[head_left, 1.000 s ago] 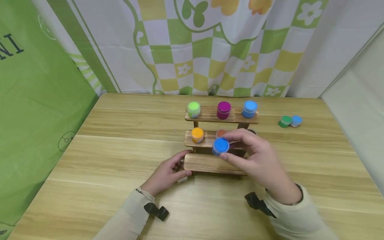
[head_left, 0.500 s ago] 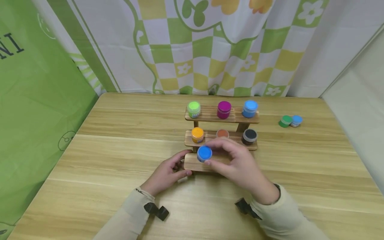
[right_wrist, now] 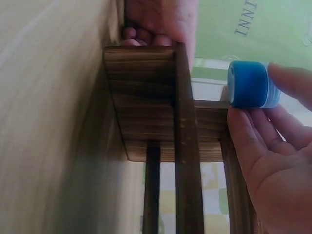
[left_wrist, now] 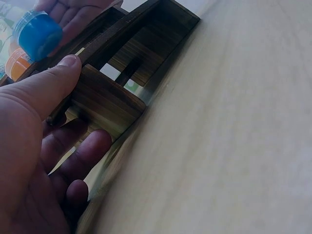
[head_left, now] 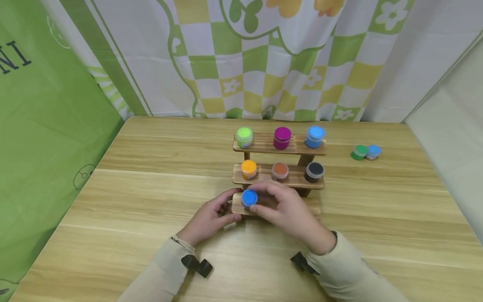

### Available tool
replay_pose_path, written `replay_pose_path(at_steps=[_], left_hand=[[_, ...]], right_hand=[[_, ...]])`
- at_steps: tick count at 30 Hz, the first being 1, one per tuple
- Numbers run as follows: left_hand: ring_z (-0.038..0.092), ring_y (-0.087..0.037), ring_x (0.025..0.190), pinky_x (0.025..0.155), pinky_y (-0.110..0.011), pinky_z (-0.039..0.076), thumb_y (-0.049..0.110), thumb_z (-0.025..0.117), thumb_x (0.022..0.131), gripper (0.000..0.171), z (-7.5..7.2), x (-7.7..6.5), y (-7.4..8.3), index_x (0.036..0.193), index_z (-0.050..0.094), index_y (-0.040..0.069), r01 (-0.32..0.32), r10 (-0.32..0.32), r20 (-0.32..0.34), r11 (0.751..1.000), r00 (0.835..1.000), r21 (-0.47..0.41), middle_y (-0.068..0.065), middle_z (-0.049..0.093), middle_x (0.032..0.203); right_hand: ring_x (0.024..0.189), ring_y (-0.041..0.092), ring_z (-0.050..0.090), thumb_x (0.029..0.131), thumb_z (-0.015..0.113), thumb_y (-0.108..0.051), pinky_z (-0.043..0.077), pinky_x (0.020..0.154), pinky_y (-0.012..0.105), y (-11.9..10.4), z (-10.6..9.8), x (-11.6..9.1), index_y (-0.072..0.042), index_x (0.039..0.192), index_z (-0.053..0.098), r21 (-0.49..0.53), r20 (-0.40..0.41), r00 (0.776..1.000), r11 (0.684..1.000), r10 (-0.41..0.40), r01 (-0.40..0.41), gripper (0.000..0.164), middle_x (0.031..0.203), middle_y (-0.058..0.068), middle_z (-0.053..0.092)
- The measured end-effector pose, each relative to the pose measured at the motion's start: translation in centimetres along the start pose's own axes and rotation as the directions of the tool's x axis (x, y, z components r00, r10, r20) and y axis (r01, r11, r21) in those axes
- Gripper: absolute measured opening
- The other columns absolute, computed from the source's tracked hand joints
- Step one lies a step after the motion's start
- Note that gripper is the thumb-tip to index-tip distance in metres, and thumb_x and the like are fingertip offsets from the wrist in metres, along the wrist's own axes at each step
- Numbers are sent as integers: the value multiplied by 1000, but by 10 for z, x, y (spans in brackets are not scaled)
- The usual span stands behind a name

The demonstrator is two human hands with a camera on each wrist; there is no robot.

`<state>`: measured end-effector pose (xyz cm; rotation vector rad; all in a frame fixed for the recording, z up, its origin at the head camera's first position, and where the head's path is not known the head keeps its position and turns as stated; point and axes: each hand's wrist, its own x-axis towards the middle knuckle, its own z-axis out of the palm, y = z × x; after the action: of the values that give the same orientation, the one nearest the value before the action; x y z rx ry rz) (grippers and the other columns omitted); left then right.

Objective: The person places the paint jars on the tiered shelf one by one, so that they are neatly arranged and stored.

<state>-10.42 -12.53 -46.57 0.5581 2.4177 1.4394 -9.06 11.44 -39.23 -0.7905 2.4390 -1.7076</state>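
A small blue-lidded paint jar [head_left: 249,198] is pinched between the thumb and fingers of my right hand [head_left: 292,216]. It hangs over the left part of the lowest step of a three-tier wooden display stand [head_left: 260,145]; the right wrist view shows a gap between the jar [right_wrist: 249,84] and that step's board [right_wrist: 187,146]. My left hand [head_left: 207,218] grips the left end of this lowest step, and in the left wrist view its thumb [left_wrist: 58,80] lies along the board with the other fingers curled below. The step's middle is hidden behind my right hand.
Light green [head_left: 244,137], purple [head_left: 281,138] and light blue [head_left: 315,137] jars stand on the top tier. Orange [head_left: 248,169], brown [head_left: 279,171] and black [head_left: 314,172] jars stand on the middle tier. Green [head_left: 359,152] and blue [head_left: 373,152] jars sit on the table at right.
My right hand has carried the blue jar left and toward me, from in front of the middle tier to over the lowest step's left part. My left hand has stayed put.
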Motion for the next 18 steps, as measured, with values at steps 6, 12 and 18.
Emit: replay_pose_path(at_steps=[6,12,18], left_hand=[[59,-18,92,78,-33,51,33,74,93,66,0,0,0,151,45,27,-4,4,-1,1000,1000,-5,1,62,110],[59,-17,93,78,-32,51,33,74,92,68,-1,-1,1,152,43,23,-10,10,-5,1000,1000,6,-1,63,113],[58,-17,94,79,-32,50,31,73,93,68,0,0,0,153,43,21,-10,10,-2,1000,1000,4,-4,62,116]], right_hand=[[112,23,66,88,75,1,52,93,26,3,6,1,0,122,66,-39,22,999,998,47,-46,35,121,10,65],[113,20,65,88,76,-2,52,93,26,7,11,1,-4,123,67,-183,25,999,982,44,-39,36,124,6,66],[113,19,65,90,75,-6,53,92,28,9,13,1,-4,126,67,-239,18,998,969,67,-61,37,123,5,67]])
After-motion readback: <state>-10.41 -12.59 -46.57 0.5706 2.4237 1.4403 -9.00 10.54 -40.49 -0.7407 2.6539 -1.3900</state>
